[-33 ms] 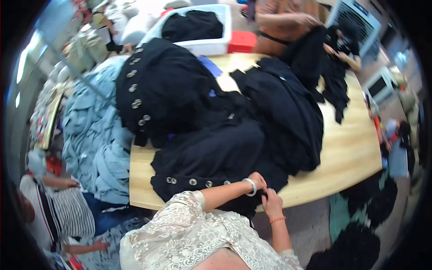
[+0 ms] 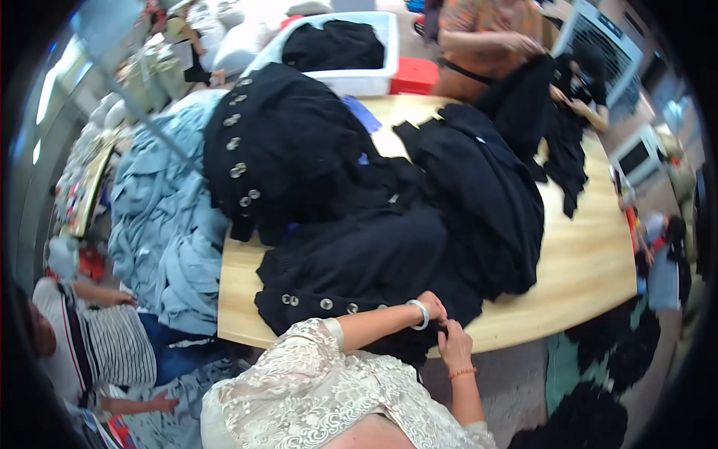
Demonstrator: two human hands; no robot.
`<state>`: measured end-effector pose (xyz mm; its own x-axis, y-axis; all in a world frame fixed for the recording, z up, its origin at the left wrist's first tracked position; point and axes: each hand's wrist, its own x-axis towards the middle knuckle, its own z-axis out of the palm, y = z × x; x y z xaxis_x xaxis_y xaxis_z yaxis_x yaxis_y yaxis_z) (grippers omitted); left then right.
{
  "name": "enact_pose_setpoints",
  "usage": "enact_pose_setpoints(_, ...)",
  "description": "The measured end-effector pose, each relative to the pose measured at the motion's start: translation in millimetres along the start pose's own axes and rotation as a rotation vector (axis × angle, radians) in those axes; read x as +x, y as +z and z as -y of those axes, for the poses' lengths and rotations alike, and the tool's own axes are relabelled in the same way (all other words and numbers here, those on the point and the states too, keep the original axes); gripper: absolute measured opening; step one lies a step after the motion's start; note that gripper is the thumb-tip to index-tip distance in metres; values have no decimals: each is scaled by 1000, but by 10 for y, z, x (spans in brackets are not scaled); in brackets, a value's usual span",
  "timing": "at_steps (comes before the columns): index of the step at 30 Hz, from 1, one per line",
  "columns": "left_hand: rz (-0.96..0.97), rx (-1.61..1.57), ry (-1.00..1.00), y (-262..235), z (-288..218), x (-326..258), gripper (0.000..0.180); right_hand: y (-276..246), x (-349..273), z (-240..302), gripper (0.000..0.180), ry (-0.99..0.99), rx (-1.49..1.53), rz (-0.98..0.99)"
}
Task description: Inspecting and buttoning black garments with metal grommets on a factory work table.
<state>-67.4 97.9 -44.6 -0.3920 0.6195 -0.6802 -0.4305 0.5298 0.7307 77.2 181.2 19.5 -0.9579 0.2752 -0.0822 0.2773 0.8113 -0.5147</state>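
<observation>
A black knit garment (image 2: 359,258) with a row of round metal snap buttons lies before me, its near edge hanging over the table's front edge. At that edge my left hand (image 2: 432,307), a pale bangle on its wrist, is closed with its fingertips on the dark fabric. Right beside it my right hand (image 2: 455,344), wearing an orange-red bead bracelet, pinches the same fabric. The two hands' fingertips almost meet. Whatever small part lies between the fingers is hidden.
The pale wooden table (image 2: 583,277) also bears a bulky black garment heap (image 2: 284,142) with snaps and another black pile (image 2: 486,194). Light blue clothes (image 2: 164,224) are heaped at the left. Behind stand a white bin (image 2: 391,52) and a red box (image 2: 413,76). Co-workers are around.
The whole view has shifted slightly, so the table and piles sit a little further right in the picture. My hands stay together at the garment's edge.
</observation>
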Motion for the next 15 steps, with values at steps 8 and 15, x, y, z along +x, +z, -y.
enact_pose_setpoints(8, -260, 222, 307, 47, 125, -217, 14, -155, 54, 303, 17, -28, -123, 28)
enact_pose_setpoints(15, -12, -214, 47, -71, 6, -274, 8, -244, 68, 361, 20, -22, -177, 88)
